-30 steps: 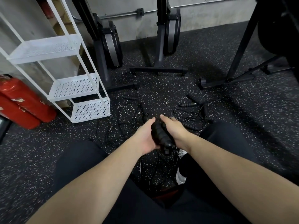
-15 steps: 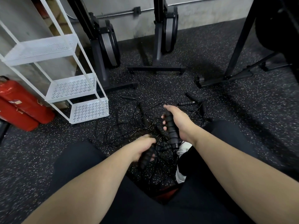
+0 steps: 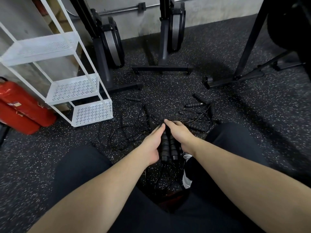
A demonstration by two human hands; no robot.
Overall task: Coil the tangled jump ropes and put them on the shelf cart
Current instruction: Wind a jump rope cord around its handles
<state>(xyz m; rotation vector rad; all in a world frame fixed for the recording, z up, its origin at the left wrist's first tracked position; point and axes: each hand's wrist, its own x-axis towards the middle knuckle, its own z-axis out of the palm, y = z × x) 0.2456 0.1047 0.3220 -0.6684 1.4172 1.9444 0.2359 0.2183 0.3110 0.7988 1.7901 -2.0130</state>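
Two black ribbed jump rope handles (image 3: 168, 146) lie side by side between my hands, above the floor in front of my knees. My left hand (image 3: 152, 145) holds the left handle, its fingers reaching forward along it. My right hand (image 3: 180, 133) grips the right handle from the other side. Thin black rope hangs from the handle ends toward a tangle of ropes (image 3: 133, 130) on the floor. More black handles (image 3: 193, 105) lie loose further out. The white three-tier shelf cart (image 3: 75, 91) stands at the left.
Two red fire extinguishers (image 3: 21, 108) lie left of the cart. Black exercise machines with wide feet (image 3: 162, 68) stand against the back wall, and a black frame leg (image 3: 235, 79) crosses at the right. My white shoe (image 3: 186, 179) shows beneath my right arm on the speckled rubber floor.
Half a second ago my hands were apart, each with one handle; they have come back together, so both handles now sit side by side between them.
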